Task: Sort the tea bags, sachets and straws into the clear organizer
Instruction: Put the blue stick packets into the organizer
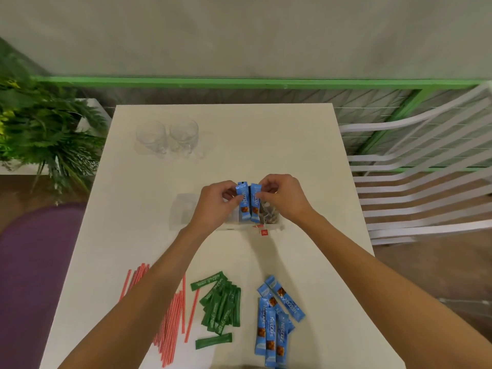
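The clear organizer [183,211] stands mid-table, partly behind my hands. My left hand [213,206] pinches one upright blue coffee sachet [242,202] and my right hand [282,198] pinches a second blue sachet [255,202]; both sachets stand in a middle compartment. Tea bags [269,214] fill the compartment to the right, and a red tag [264,231] hangs out in front. Near the front edge lie red straws [170,328], a heap of green sachets [221,307] and several more blue sachets [274,323].
Two clear glasses [167,138] stand at the back left of the white table [306,155]. A white slatted chair [426,182] is to the right, a purple seat [34,262] and a green plant [40,123] to the left.
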A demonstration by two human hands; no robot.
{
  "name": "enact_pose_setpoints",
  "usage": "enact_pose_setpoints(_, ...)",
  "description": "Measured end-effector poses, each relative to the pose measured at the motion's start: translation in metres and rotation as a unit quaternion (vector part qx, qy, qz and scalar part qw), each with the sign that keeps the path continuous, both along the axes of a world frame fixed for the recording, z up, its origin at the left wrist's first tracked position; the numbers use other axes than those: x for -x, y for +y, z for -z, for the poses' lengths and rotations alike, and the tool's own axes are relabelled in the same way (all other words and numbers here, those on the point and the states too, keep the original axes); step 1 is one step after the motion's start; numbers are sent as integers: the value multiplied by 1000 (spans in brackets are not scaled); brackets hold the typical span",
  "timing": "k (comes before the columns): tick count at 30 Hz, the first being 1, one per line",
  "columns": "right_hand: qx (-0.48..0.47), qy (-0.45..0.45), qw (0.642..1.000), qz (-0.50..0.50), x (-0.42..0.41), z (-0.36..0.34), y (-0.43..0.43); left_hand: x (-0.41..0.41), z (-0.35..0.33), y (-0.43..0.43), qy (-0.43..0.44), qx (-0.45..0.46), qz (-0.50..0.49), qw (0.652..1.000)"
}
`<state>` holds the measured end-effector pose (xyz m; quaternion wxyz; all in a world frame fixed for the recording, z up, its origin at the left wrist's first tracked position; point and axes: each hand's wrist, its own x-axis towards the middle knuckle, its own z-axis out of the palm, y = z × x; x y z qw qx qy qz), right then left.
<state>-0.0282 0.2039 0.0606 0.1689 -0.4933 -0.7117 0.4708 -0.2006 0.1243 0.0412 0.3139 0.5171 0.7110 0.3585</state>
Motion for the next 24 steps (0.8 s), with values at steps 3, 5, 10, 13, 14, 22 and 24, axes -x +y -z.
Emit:
enact_pose_setpoints(3,1,-4,1000,-3,6,2,6,4,4,10,17,19,9,1000)
enact_pose_setpoints(5,7,-14,1000,-6,9,6,8,6,9,15,25,36,16,999)
enact_pose_setpoints(10,7,-48,999,-18,12,17,10,8,23,20,48,67,32,996)
enact_pose_setpoints(13,-2,-80,996,-34,14,23,11,10,30,21,63,78,32,994)
enact_pose_setpoints(14,-6,-94,995,-40,14,25,11,10,31,21,67,82,31,994)
enact_pose_setpoints(22,-54,-186,978,-77,15,30,13,8,31,19,81,96,17,992)
enact_pose_setpoints(24,-56,-191,977,-81,16,30,13,7,31,18,76,95,7,993)
